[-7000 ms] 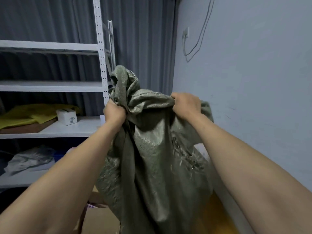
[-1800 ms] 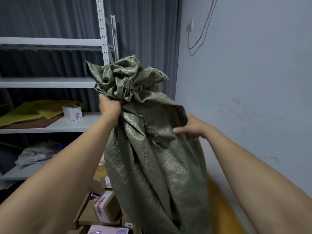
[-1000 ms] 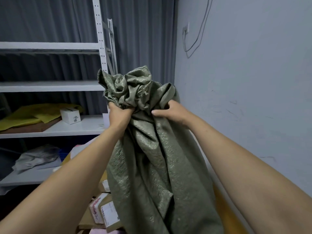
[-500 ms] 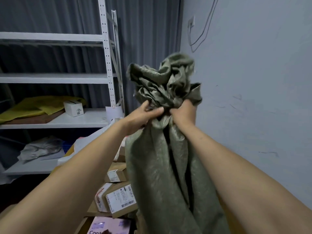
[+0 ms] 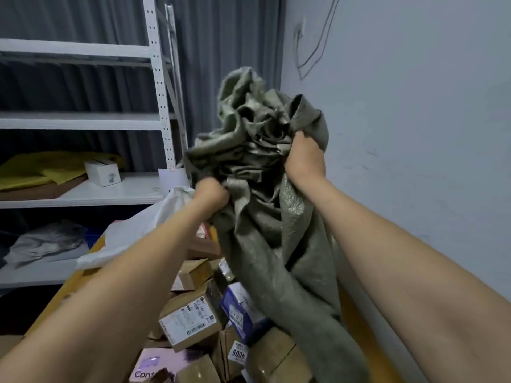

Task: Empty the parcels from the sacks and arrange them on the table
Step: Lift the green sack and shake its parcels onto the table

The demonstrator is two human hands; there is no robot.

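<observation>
**Shaking out the upended sack above the worktop**

Both hands hold the green woven sack [image 5: 276,222] aloft by its bunched upper end; the left hand [image 5: 211,193] has its fingers curled tight into a fold at the lower left of the bunch; the right hand [image 5: 304,158] grips a higher fold, fingers closed round the cloth; the sack hangs slack, its lower end draped over the parcels [image 5: 190,319], which lie jumbled on the yellow worktop [image 5: 359,335] beside the wall [image 5: 414,134]. To do this step well: lift high and shake until the cloth hangs flat; feel along it for any lodged parcel; lay the sack aside, clear of the white bag [image 5: 143,230], before arranging.
</observation>
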